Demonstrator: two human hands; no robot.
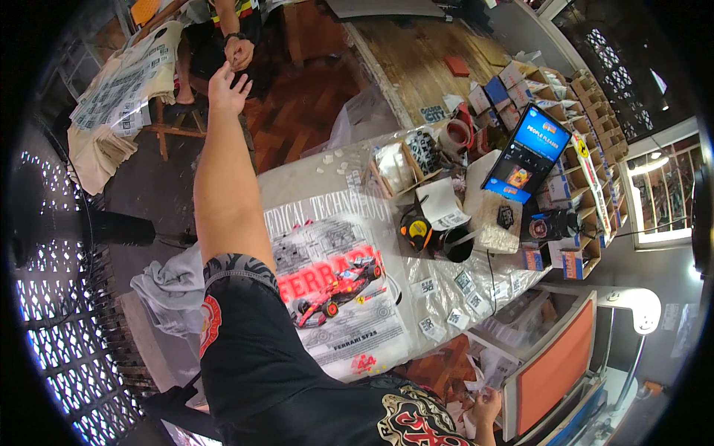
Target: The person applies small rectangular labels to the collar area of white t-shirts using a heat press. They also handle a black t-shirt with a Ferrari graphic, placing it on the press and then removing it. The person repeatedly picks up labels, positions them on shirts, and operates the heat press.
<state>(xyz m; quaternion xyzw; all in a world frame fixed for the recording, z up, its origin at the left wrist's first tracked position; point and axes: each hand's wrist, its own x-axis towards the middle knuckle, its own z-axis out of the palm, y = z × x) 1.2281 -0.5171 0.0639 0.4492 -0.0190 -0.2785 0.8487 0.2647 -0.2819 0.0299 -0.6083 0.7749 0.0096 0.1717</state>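
My left hand (pixel 228 92) reaches far out at the upper left, some fingers spread. Its fingertips meet the hand (pixel 239 54) of another person wearing a dark watch; whether a small thing is between them cannot be told. Low at the right, my right hand (pixel 486 406) has curled fingers beside white paper or film pieces (pixel 484 365) and a wooden-framed orange panel (pixel 558 368); its grip is unclear. Before me, a printed sheet or cloth with a red racing car (pixel 340 290) lies on the plastic-covered table (pixel 301 181), partly behind my sleeve.
Small printed labels (pixel 457 318), a tape measure (pixel 417 231), a black cup (pixel 457 245) and a lit tablet (pixel 527 153) are on the table's right part. Cardboard bins (pixel 597 111) stand behind. Printed fabric pieces (pixel 128 83) are stacked at the upper left; a grey cloth (pixel 173 290) lies nearer.
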